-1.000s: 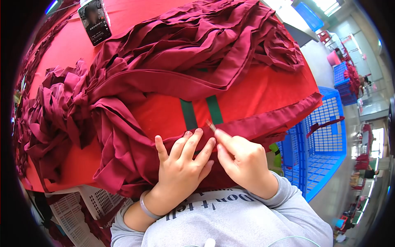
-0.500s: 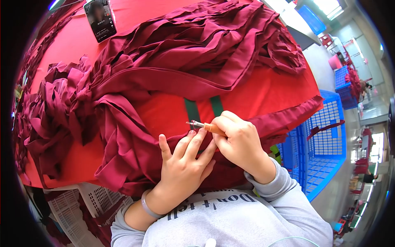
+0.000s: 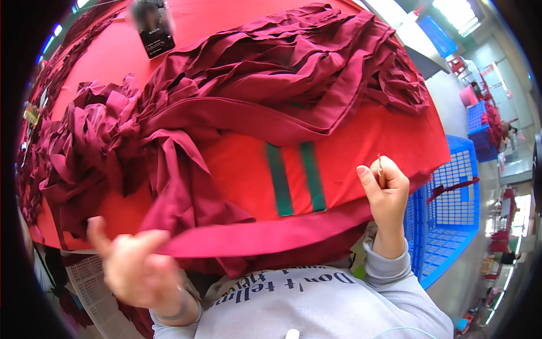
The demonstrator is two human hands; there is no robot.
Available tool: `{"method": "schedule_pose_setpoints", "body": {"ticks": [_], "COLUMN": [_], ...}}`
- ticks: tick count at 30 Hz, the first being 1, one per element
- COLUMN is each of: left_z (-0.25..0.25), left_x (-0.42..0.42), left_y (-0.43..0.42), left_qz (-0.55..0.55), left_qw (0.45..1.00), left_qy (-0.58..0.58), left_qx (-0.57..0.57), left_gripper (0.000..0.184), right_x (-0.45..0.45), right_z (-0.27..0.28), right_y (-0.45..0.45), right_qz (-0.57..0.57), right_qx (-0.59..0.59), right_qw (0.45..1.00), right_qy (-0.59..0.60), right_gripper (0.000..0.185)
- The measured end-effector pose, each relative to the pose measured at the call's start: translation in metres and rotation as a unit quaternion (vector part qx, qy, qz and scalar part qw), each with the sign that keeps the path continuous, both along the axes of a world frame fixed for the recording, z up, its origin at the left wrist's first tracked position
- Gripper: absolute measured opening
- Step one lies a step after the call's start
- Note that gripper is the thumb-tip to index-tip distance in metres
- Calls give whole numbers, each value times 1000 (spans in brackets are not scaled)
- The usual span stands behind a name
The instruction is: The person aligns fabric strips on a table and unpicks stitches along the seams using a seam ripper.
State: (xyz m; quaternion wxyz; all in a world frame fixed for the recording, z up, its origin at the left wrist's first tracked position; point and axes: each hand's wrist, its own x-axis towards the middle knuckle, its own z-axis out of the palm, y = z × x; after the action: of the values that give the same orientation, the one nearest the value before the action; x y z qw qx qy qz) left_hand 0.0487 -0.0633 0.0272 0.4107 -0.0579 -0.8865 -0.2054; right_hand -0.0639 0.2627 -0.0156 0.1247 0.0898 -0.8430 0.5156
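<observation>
Maroon strip (image 3: 271, 238) at the near edge of the worktop (image 3: 240, 175) looks light, limp: I'd pinch its ends; right hand (image 3: 388, 189) clamps a tool (image 3: 381, 169), left hand (image 3: 135, 268) unclear.

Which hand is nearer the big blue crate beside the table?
Right. The right hand is just left of the blue crate; the left hand is much farther left, by the left end of the burgundy strip.

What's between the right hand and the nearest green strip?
Only bare red cloth shows between the right hand and the nearest green strip, as seen in the head view.
</observation>
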Motion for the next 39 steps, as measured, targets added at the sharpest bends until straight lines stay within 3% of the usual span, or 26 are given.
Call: {"method": "schedule_pose_setpoints", "body": {"ticks": [2,3,7,9,15,19,24,28,31,32,35,36,39], "left_z": [12,20,35,35,-46,-49,-47,-42,-29,-23,-15,-14,-14], "left_x": [11,12,-17,-39,-126,-135,-133,-126,-118,-116,-100,-99,-92], "left_y": [-30,-31,2,39,90,95,95,94,92,90,92,89,86], "left_qz": [207,297,241,110,-44,-62,-47,-43,-74,-99,-167,-185,-247], "left_qw": [976,954,964,981,962,938,959,972,990,992,983,983,967], "left_qy": [18,-4,-60,-109,-196,-257,-228,-203,-112,-60,-62,-8,15], "left_qx": [-60,-39,-93,-117,-185,-222,-159,-110,-42,-49,50,6,-67], "left_gripper": [23,20,23,28,53,35,9,6,5,11,17,25,24], "right_x": [-2,-3,0,3,18,25,26,24,24,18,11,7,-17], "right_z": [-3,-5,-6,-6,-1,-4,-10,-11,3,5,26,26,9], "right_y": [1,2,-8,-14,-17,-5,2,-7,-22,-21,-43,-48,-49], "right_qz": [6,12,45,69,109,91,56,120,188,264,219,242,329], "right_qx": [-11,-21,-23,-23,14,11,-11,-62,-245,-266,-372,-419,-555], "right_qw": [1000,1000,998,997,994,996,998,991,925,894,830,804,694], "right_qy": [5,7,22,30,26,11,7,-23,-222,-247,-352,-345,-319], "right_gripper": [41,42,43,44,44,43,44,44,41,34,36,38,47]}}
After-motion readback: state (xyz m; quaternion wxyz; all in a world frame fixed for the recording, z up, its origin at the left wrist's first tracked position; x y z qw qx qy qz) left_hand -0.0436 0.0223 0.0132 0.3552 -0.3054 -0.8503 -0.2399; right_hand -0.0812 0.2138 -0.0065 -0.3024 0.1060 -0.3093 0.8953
